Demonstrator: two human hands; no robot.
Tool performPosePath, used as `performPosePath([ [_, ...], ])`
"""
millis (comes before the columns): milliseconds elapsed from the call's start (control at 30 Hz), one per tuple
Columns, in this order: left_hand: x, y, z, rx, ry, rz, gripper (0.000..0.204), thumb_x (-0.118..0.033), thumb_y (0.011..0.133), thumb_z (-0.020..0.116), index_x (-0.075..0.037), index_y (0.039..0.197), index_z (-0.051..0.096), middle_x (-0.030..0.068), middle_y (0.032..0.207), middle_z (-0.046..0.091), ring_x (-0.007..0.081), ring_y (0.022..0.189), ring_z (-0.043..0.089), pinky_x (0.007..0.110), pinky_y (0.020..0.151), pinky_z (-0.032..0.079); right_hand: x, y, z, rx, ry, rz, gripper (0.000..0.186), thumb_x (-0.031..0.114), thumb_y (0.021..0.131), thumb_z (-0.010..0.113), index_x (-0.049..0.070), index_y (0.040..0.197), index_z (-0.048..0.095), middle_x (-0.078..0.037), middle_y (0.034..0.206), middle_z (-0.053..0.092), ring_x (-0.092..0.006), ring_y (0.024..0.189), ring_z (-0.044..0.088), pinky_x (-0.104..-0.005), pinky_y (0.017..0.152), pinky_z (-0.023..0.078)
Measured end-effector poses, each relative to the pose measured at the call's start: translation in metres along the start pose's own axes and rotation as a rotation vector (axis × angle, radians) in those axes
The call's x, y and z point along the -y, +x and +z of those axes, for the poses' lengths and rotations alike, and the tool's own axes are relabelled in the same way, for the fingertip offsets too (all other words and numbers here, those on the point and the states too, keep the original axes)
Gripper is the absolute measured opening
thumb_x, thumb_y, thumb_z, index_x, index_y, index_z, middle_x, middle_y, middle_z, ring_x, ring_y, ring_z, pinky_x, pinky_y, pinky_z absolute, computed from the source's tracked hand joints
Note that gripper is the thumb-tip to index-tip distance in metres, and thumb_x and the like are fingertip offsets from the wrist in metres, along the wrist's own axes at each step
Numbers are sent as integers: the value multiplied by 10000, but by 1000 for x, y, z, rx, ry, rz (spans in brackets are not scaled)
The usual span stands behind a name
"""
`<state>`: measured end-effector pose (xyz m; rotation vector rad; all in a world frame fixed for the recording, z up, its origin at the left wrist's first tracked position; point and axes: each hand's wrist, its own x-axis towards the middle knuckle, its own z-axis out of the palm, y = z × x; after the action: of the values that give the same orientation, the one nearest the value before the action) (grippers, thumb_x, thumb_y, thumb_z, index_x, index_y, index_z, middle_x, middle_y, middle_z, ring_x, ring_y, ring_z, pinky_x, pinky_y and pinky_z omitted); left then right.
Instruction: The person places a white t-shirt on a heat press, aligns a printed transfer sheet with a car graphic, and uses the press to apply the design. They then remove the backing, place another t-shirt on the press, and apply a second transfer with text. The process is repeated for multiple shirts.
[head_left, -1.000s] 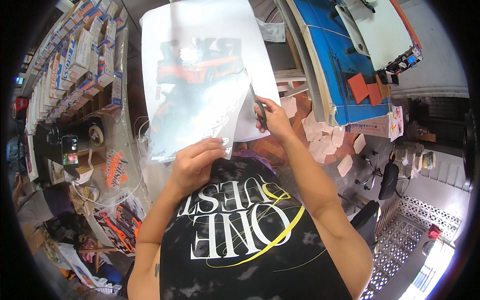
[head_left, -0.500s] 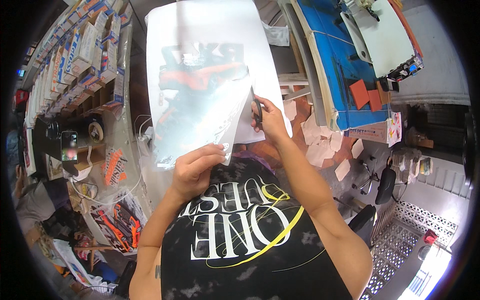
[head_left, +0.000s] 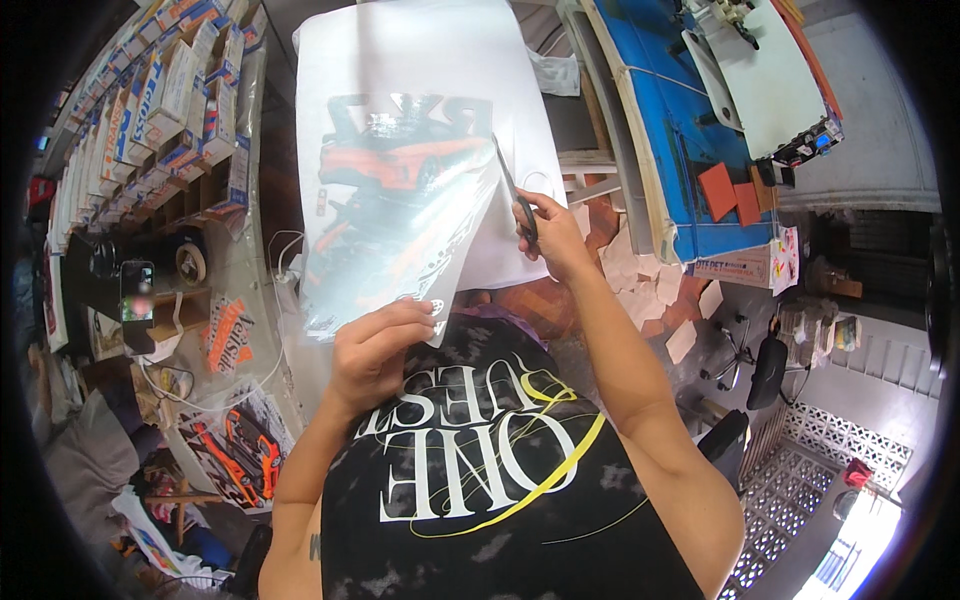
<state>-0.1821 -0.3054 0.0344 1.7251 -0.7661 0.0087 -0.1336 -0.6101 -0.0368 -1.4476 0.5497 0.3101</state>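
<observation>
A glossy transparent film point(head_left: 380, 220) printed with a red car and dark lettering lies over a white padded board point(head_left: 420, 60), hanging off its near side. My left hand point(head_left: 370, 350) has its fingers closed on the film's lower right corner. Black-handled scissors point(head_left: 525, 215) are in my right hand point(head_left: 550, 240), their blades pointing up along the film's right edge, around the car print. The blades' exact position on the film is hard to make out.
At left are stacked long boxes point(head_left: 165, 95), a phone point(head_left: 137, 292), white cable and car prints point(head_left: 225, 450). At right stand a blue press table point(head_left: 675, 140) with red pads point(head_left: 716, 190) and a chair point(head_left: 770, 360). Paper scraps point(head_left: 645, 290) litter the wooden floor.
My left hand has moved slightly down and left with the film corner. The scissors and my right hand have shifted slightly rightward, their blade angle slanting a little more.
</observation>
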Motion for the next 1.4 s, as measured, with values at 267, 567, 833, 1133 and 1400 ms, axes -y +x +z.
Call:
performPosePath([
  [267,-8,-4,1,-29,-83,-77,350,213,707,583,20,976,697,174,1025,732,320,1013,730,397,916,575,-6,1,22,-47,92,-22,470,209,958,701,50,1380,567,-39,780,585,-127,571,575,-261,457,413],
  [567,-17,-4,6,-9,-116,-51,337,209,714,621,30,989,694,169,1035,732,322,1038,726,373,897,587,-1,7,41,-116,140,-38,404,99,986,582,45,1386,563,-46,790,578,-125,559,560,-265,428,392],
  [833,-21,-7,10,22,-150,-34,356,221,706,591,35,991,698,174,1049,730,322,1032,729,358,882,593,3,26,44,-108,151,-85,464,14,960,458,-8,1421,500,-57,787,585,-136,570,564,-272,433,404],
  [1133,-23,-11,5,88,-155,-72,331,190,716,607,29,994,690,178,1048,719,338,1057,710,385,904,571,20,35,36,-101,104,-71,434,25,958,491,9,1388,545,-39,713,565,-130,551,545,-274,429,383],
  [1400,62,14,21,-127,795,-484,686,-518,856,703,-23,1318,593,187,1357,521,388,1283,457,573,1128,298,9,19,29,-86,184,-30,426,172,981,669,26,1362,548,-40,727,575,-122,560,552,-268,433,385],
])
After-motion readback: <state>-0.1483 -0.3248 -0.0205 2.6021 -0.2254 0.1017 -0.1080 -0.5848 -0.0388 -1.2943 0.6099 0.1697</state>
